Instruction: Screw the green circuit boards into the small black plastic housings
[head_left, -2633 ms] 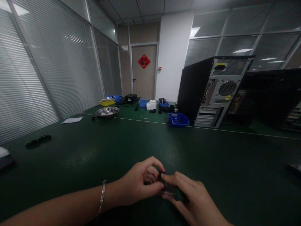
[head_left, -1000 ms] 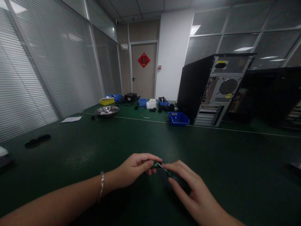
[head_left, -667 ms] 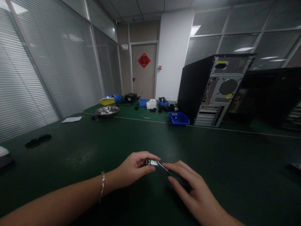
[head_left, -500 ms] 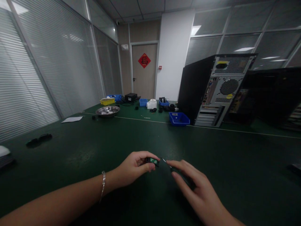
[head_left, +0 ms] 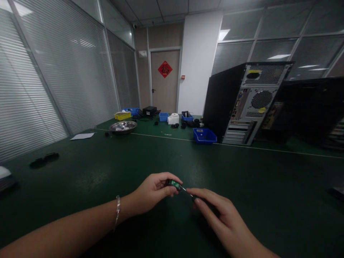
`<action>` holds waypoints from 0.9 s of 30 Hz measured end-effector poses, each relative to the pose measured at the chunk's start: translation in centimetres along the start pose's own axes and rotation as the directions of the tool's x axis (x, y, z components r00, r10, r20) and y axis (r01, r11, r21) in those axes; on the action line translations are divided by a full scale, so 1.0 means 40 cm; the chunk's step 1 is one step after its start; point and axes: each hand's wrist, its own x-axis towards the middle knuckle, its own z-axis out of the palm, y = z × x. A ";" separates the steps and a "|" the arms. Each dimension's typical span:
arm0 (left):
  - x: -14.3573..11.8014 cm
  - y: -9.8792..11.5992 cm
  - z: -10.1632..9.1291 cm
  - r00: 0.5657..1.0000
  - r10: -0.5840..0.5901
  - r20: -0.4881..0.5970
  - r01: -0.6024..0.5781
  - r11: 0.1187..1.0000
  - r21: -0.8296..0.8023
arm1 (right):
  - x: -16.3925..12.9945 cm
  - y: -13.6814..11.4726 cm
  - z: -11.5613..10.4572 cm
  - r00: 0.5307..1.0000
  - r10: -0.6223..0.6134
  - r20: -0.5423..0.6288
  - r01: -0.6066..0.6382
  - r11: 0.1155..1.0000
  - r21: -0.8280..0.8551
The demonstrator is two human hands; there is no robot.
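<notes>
Between the thumb and fingers of my left hand is a small black part with a green circuit board facing up. My right hand is closed around a screwdriver with a thin metal shaft; its handle is mostly hidden by the fingers. The index finger lies along the shaft. The screwdriver's tip meets the right end of the small part, and both are held above the green table. I cannot make out the exact contact spot.
A blue bin stands ahead, left of a large computer case. Farther left are a metal bowl, a yellow basket and a white sheet. A black object lies at the left.
My right hand has moved slightly left and down, bringing the screwdriver's tip from just beside the small part to its right end. My left hand has barely moved.
</notes>
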 end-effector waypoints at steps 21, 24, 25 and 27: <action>-0.002 0.006 0.003 0.997 -0.035 0.072 0.047 0.982 -0.185 | 0.005 -0.019 -0.002 0.995 -0.024 0.095 0.025 1.000 -0.005; -0.001 -0.003 -0.001 0.995 -0.032 0.092 0.051 0.976 -0.210 | 0.003 -0.019 -0.002 0.995 -0.033 0.097 0.032 0.999 0.009; 0.000 -0.006 -0.002 0.995 -0.028 0.096 0.049 0.975 -0.219 | 0.003 -0.020 -0.002 0.995 -0.036 0.095 0.035 0.999 0.015; 0.003 -0.010 -0.003 0.994 -0.021 0.105 0.046 0.970 -0.240 | 0.002 -0.020 -0.001 0.995 -0.037 0.094 0.035 0.999 0.021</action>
